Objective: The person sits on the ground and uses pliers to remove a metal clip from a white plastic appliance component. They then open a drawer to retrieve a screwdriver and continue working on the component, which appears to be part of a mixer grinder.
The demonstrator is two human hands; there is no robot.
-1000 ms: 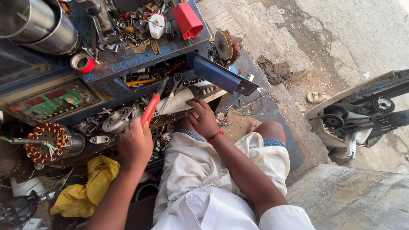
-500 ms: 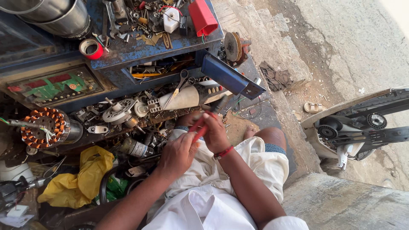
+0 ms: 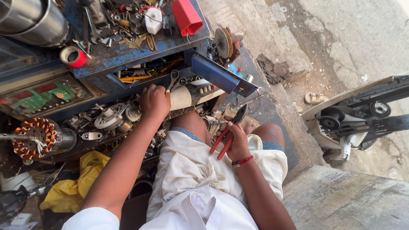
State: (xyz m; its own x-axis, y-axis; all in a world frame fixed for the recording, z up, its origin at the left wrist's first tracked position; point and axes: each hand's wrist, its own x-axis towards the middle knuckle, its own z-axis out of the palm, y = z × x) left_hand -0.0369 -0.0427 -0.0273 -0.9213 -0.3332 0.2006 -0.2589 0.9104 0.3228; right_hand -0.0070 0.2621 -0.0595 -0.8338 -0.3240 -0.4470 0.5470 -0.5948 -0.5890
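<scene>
My right hand (image 3: 237,142) rests over my lap in white cloth and grips red-handled pliers (image 3: 226,137), their dark jaws pointing up and away. My left hand (image 3: 154,102) reaches forward to the open blue drawer (image 3: 219,76). Its fingers are curled right beside a metal spanner (image 3: 173,80) that lies among the drawer's tools. Whether it grips the spanner is hidden by the hand itself.
A cluttered blue workbench carries a red tape roll (image 3: 72,56), a red plastic part (image 3: 186,16) and steel cylinders (image 3: 30,19). A copper-wound stator (image 3: 36,136), a green circuit board (image 3: 42,94) and a yellow cloth (image 3: 79,181) lie at left. A scooter (image 3: 362,115) stands at right.
The red-handled pliers passed from my left hand to my right, which dropped to my lap. My left hand moved up to the drawer by the spanner.
</scene>
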